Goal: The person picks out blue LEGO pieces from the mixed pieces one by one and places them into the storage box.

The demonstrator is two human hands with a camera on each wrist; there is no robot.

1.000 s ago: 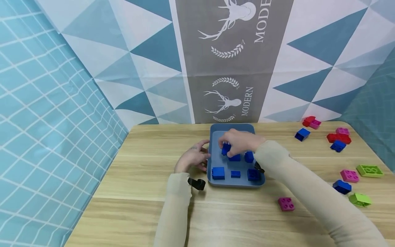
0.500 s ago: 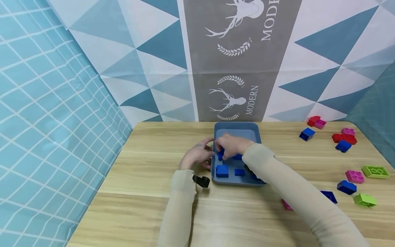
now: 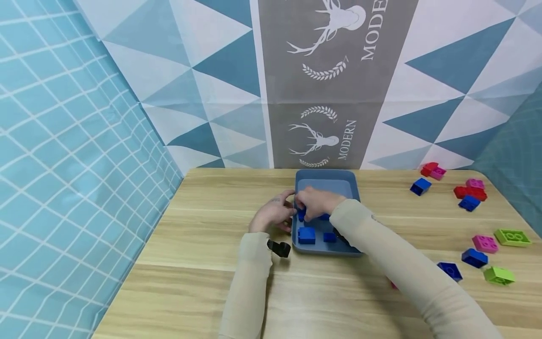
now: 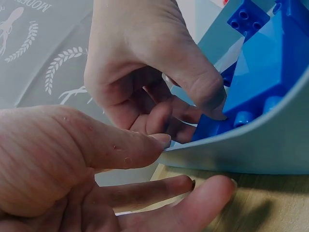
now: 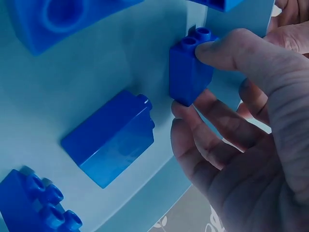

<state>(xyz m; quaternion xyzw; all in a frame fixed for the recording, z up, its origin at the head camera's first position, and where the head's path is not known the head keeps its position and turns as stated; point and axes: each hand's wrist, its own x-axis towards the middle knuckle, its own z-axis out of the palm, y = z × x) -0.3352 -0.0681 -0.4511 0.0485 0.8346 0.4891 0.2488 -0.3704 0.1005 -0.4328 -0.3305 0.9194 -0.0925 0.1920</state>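
A blue-grey tray [image 3: 326, 174] lies at the back middle of the wooden table. My right hand [image 3: 319, 202] reaches into it and pinches a small blue building brick [image 5: 186, 72] between thumb and fingers, close to the tray's left wall. My left hand [image 3: 274, 212] is outside that wall; in the left wrist view its thumb tip touches the rim and the other fingers stretch out below. Inside the tray are several more blue bricks, among them a large one [image 3: 306, 235], a small one [image 3: 330, 237] and one lying on its side [image 5: 111, 137]. The right forearm hides the tray's front right corner.
To the right lie loose bricks: blue [image 3: 420, 186], red [image 3: 470, 192], pink [image 3: 485, 243], green [image 3: 512, 237] and dark blue [image 3: 450, 271]. A patterned cloth [image 3: 211, 94] hangs along the table's back edge. The right sleeve [image 3: 406, 263] partly covers another pink brick.
My right hand has carried the small blue brick leftward and slightly toward me, up to the tray's left wall. The left hand keeps its place at the rim. The head view has shifted a little.
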